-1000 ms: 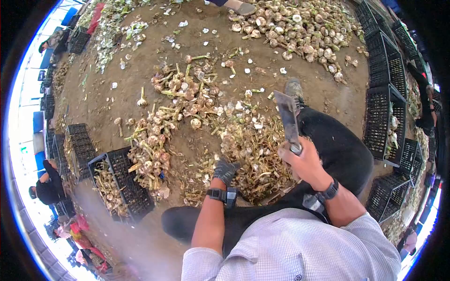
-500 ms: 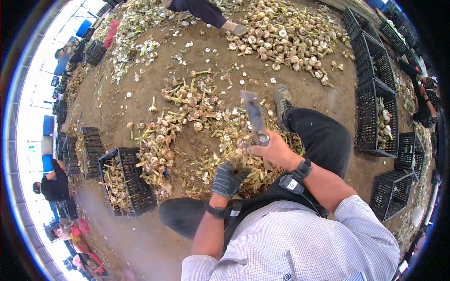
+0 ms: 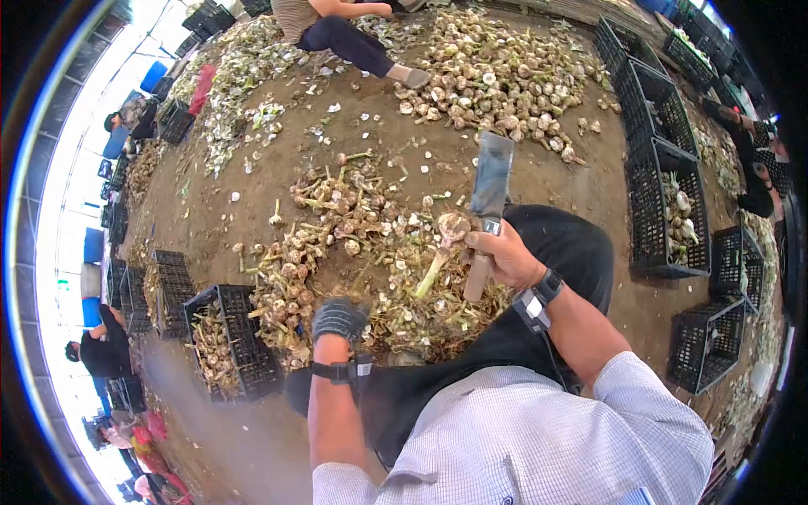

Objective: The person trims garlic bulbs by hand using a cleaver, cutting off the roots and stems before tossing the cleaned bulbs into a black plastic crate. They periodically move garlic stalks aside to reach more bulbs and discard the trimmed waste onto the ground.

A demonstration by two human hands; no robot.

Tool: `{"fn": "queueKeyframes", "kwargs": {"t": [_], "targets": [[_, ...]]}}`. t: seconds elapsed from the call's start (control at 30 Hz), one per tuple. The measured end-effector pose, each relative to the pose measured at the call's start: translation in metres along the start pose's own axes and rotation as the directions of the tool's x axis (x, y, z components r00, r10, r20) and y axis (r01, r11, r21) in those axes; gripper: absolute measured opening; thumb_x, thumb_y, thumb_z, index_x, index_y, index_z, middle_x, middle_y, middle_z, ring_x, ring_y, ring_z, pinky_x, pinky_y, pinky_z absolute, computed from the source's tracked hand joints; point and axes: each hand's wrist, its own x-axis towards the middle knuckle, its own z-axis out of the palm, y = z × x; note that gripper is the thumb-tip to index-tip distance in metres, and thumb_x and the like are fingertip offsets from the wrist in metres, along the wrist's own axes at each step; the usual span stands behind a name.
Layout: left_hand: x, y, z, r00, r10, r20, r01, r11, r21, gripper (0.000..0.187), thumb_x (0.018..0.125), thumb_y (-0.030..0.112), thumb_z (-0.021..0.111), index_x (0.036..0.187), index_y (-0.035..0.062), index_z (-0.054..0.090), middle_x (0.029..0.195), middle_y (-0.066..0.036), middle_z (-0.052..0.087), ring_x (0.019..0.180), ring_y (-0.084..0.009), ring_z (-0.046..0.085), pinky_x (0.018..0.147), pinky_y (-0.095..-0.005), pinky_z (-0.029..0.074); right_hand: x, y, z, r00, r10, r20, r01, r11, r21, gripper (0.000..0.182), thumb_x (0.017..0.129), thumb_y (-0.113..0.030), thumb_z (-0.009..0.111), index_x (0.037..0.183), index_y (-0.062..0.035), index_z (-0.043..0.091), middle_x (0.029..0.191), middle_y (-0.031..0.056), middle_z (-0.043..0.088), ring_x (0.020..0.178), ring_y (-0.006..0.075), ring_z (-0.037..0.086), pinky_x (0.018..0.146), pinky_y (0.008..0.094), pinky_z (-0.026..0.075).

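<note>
My right hand (image 3: 505,252) is closed around the wooden handle of a cleaver (image 3: 492,177), its broad blade pointing away from me. Against the thumb of that hand rests a garlic bulb (image 3: 453,225), its pale stem hanging down toward the pile. My left hand (image 3: 339,320), in a dark grey knitted glove, is low over the near left side of the garlic heap (image 3: 295,261). Its fingers are blurred and partly hidden, so I cannot see whether they hold anything. Cut stems and leaf scraps (image 3: 412,320) lie between my legs.
A black crate (image 3: 244,337) with trimmed garlic stands to my left. More black crates (image 3: 665,210) line the right side, one holding some bulbs. A large garlic pile (image 3: 497,67) lies ahead, beside a seated person's leg (image 3: 353,42). Other people sit at both edges.
My left hand has moved left, away from my right hand, to the heap. The cleaver has swung more upright and right, and the garlic bulb stays with my right hand.
</note>
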Motion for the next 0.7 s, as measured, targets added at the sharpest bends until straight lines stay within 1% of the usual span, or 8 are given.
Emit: {"fn": "queueKeyframes", "kwargs": {"t": [0.1,0.13,0.23,0.33,0.53,0.63,0.67,0.7], "targets": [[-0.046,0.018,-0.040,0.981,-0.026,-0.193,0.014,0.998,-0.061,0.058,0.080,0.050,0.066,0.117,0.0049,0.066,0.126,-0.022,0.059,0.114,-0.0376,0.059,0.099,-0.0432,0.047,0.001,0.012,-0.008,0.999,0.001,0.032,0.004,0.988,-0.156,0.033,0.087,-0.009,0.065,0.117,-0.0051,0.053,0.100,-0.0006,0.059,0.087,0.0099,0.058,0.080,0.0300,0.050],[-0.055,0.019,-0.031,0.887,0.038,-0.461,-0.083,0.994,-0.077,0.055,0.076,0.041,0.073,0.115,0.0024,0.065,0.120,-0.021,0.062,0.110,-0.0353,0.061,0.097,-0.0425,0.048,0.001,0.012,-0.010,0.999,0.023,0.044,-0.011,0.969,-0.246,0.037,0.086,-0.010,0.068,0.119,-0.0038,0.053,0.103,0.0002,0.060,0.090,0.0099,0.058,0.083,0.0300,0.049],[-0.057,0.032,-0.021,0.483,0.315,-0.817,-0.424,0.900,0.096,0.052,0.079,0.032,0.075,0.120,0.0020,0.062,0.123,-0.019,0.061,0.111,-0.0336,0.059,0.095,-0.0414,0.048,0.004,0.022,0.000,0.999,0.008,0.047,0.014,0.899,-0.437,0.043,0.084,-0.010,0.071,0.122,-0.0022,0.052,0.105,0.0012,0.060,0.094,0.0099,0.058,0.084,0.0298,0.049],[-0.062,0.065,0.007,0.714,0.257,-0.652,-0.701,0.261,-0.664,0.043,0.082,0.021,0.073,0.119,0.0015,0.062,0.119,-0.018,0.063,0.106,-0.0268,0.061,0.092,-0.0357,0.048,-0.004,0.014,0.024,0.995,0.020,0.098,0.037,0.834,-0.550,0.048,0.083,-0.008,0.071,0.128,-0.0046,0.055,0.105,0.0012,0.062,0.093,0.0093,0.058,0.084,0.0291,0.049],[-0.057,0.075,0.036,0.847,0.365,-0.386,-0.529,0.505,-0.683,0.036,0.088,0.015,0.069,0.121,0.0018,0.059,0.107,-0.007,0.067,0.091,-0.0182,0.062,0.082,-0.0332,0.052,-0.009,0.020,0.048,0.980,0.147,0.133,-0.033,0.781,-0.623,0.049,0.084,-0.011,0.074,0.129,-0.0062,0.057,0.092,-0.0015,0.065,0.081,0.0067,0.056,0.073,0.0264,0.050],[-0.060,0.065,0.053,0.863,0.303,-0.404,-0.427,0.011,-0.904,0.030,0.091,0.013,0.065,0.118,0.0023,0.060,0.104,-0.007,0.069,0.087,-0.0198,0.065,0.077,-0.0340,0.053,-0.007,0.026,0.049,0.984,0.151,0.098,-0.050,0.755,-0.654,0.045,0.085,-0.012,0.073,0.127,-0.0056,0.058,0.092,-0.0018,0.064,0.081,0.0062,0.056,0.072,0.0264,0.050],[-0.065,0.057,0.055,0.892,0.249,-0.376,-0.383,-0.021,-0.923,0.025,0.093,0.014,0.062,0.116,0.0038,0.061,0.105,-0.010,0.069,0.089,-0.0219,0.067,0.077,-0.0355,0.054,-0.005,0.028,0.045,0.980,0.192,0.056,-0.095,0.695,-0.713,0.041,0.086,-0.013,0.072,0.123,-0.0040,0.060,0.096,0.0012,0.065,0.082,0.0079,0.057,0.073,0.0276,0.050],[-0.068,0.051,0.054,0.916,0.224,-0.332,-0.288,-0.209,-0.935,0.025,0.093,0.015,0.061,0.116,0.0036,0.061,0.103,-0.009,0.069,0.087,-0.0215,0.067,0.076,-0.0349,0.054,-0.007,0.026,0.046,0.987,0.158,0.034,-0.080,0.664,-0.743,0.038,0.087,-0.014,0.071,0.122,-0.0049,0.060,0.090,0.0007,0.064,0.071,0.0069,0.054,0.062,0.0259,0.047]]}}
